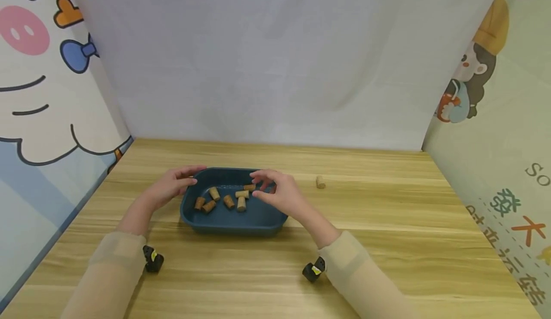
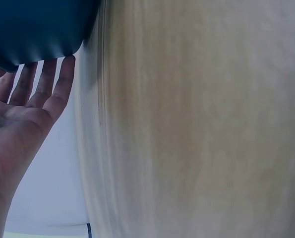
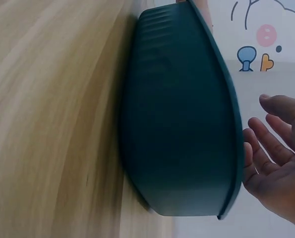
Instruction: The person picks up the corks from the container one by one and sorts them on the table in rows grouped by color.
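Centrally before you, on a wood-grain table (image 1: 409, 242), sits a dark blue-green tray (image 1: 234, 230) with rounded corners, its long side running left to right. Seven small brown corks (image 1: 229, 202) lie scattered inside it, mostly in the left and middle parts; two of them touch, one lying crosswise behind the other. An eighth, the lone cork (image 1: 320, 181), lies on the table beyond your right hand (image 1: 281, 192), to the right of the tray. Your left hand is at the tray's left end, fingers stretched out and gripping nothing, their tips touching the rim. Your right hand hovers above the tray's right end, fingers loosely bent, thumb held apart, nothing between them. You wear pale long sleeves (image 1: 366, 276), with a small black camera (image 1: 154, 260) at each wrist. Behind the table hangs a plain whitish cloth (image 1: 267, 70), and cartoon-printed panels (image 1: 30, 29) stand on both sides, the right one also bearing lettering.
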Demonstrator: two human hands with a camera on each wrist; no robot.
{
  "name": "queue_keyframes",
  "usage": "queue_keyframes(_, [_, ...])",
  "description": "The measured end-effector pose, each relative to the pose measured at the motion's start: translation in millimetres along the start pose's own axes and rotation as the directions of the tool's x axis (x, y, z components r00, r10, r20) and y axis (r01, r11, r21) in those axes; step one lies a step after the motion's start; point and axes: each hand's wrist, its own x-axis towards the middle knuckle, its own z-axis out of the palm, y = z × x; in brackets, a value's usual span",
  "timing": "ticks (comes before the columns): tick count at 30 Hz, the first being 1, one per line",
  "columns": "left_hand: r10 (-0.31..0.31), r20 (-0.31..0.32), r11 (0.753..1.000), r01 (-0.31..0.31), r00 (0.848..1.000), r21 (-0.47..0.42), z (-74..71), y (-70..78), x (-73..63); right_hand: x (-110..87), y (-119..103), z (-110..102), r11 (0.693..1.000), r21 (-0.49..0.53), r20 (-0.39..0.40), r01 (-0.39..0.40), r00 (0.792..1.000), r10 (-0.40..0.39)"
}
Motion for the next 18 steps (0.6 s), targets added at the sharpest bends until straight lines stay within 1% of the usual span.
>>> queue_keyframes(3, [0.002,0.003,1.0,-0.002,1.0,-0.003,-0.1,0.1,-0.4,4.1,1.0,5.3,1.0,-0.013,0.049,-0.006,0.999,0.007])
queue_keyframes(8, [0.014,0.006,1.0,-0.014,1.0,-0.003,-0.3,-0.6,-1.1,10.6,2.7,14.2,0.998,-0.057,0.126,0.037,0.992,-0.029])
queue_keyframes(10, [0.023,0.007,1.0,-0.023,1.0,0.0,-0.4,-0.9,-1.2,13.1,3.8,17.6,0.996,-0.081,0.157,0.045,0.987,-0.031])
queue_keyframes(15, [0.02,0.0,1.0,-0.02,1.0,0.009,-0.7,-2.0,-1.0,18.5,7.5,24.4,0.987,-0.156,0.244,0.045,0.97,-0.006])
queue_keyframes(18, [0.011,0.0,1.0,-0.011,1.0,0.009,-0.8,-2.7,-0.7,21.5,9.8,27.3,0.982,-0.185,0.275,0.035,0.961,0.017])
